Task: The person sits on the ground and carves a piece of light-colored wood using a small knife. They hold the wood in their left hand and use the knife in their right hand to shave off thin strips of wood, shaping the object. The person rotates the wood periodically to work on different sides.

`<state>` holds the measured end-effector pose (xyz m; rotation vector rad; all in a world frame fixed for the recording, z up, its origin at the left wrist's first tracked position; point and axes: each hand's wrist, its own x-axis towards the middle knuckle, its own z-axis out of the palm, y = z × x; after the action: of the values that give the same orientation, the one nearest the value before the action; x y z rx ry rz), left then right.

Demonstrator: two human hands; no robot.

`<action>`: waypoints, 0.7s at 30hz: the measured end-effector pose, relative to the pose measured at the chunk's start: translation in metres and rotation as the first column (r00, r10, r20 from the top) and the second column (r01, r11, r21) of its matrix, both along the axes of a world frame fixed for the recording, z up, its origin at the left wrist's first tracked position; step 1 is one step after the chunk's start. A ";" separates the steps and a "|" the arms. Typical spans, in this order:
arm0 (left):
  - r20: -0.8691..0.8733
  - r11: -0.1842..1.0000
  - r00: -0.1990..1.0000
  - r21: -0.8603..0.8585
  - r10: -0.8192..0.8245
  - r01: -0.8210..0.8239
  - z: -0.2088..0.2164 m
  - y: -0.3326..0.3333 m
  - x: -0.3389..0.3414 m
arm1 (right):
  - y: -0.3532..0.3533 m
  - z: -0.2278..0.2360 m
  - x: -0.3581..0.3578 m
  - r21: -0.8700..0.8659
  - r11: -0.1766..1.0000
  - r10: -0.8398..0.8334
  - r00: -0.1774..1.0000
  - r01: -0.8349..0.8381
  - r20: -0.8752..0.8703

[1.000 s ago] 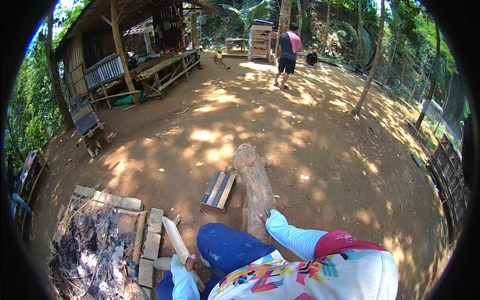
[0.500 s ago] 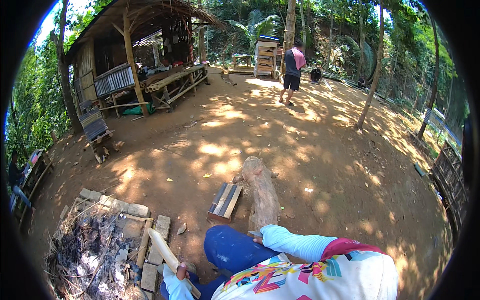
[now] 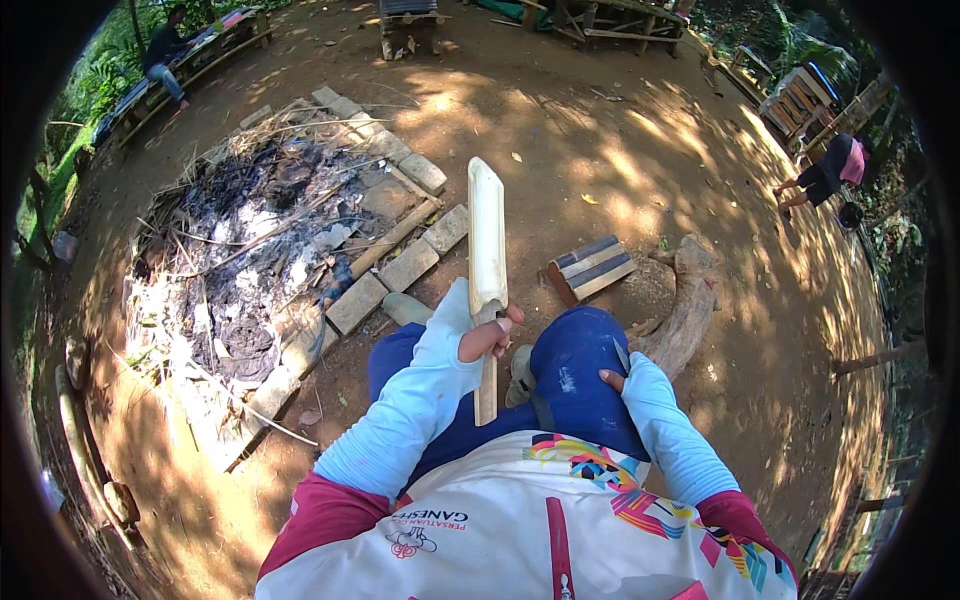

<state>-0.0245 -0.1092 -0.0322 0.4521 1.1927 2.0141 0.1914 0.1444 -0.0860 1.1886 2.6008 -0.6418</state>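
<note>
My left hand is closed around the middle of a split bamboo piece. Its wide, pale, hollowed end points up and away, and a narrow strip runs down below the fist over my lap. Beside my right thigh, my right hand is partly hidden by its light blue sleeve. A knife's grey blade sticks up from that hand; its handle is out of sight. Both knees are bent in blue trousers.
An ash-filled fire pit edged with blocks lies to the left. Ahead stand a low slatted wooden stool and a log. One person sits far left at a bench; another stands far right.
My view has swung down and left, bringing the fire pit and my lap nearer the middle. The bamboo piece has been raised upright in my left hand. My right hand stays by the thigh.
</note>
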 end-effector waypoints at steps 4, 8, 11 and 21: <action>-0.016 0.973 0.985 0.153 -0.174 0.174 0.005 -0.004 -0.004 | -0.014 0.013 0.025 0.109 0.994 0.019 0.995 -0.008 -0.097; 0.048 0.886 0.957 0.392 -0.286 0.245 0.026 0.006 0.006 | -0.006 0.017 0.037 -0.062 0.996 -0.075 0.992 0.069 -0.105; 0.143 0.815 0.929 0.538 -0.342 0.216 0.037 0.012 0.015 | 0.012 0.019 0.047 -0.450 0.889 -0.239 0.922 0.083 -0.303; 0.297 0.794 0.885 0.595 -0.359 0.123 0.054 0.011 0.036 | 0.042 0.037 -0.023 -0.851 0.480 -0.417 0.798 -0.214 -0.436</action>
<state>0.0115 -0.0981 0.0219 0.4224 0.2497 2.0677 0.1687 0.1862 -0.0493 0.8104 1.9005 -2.3679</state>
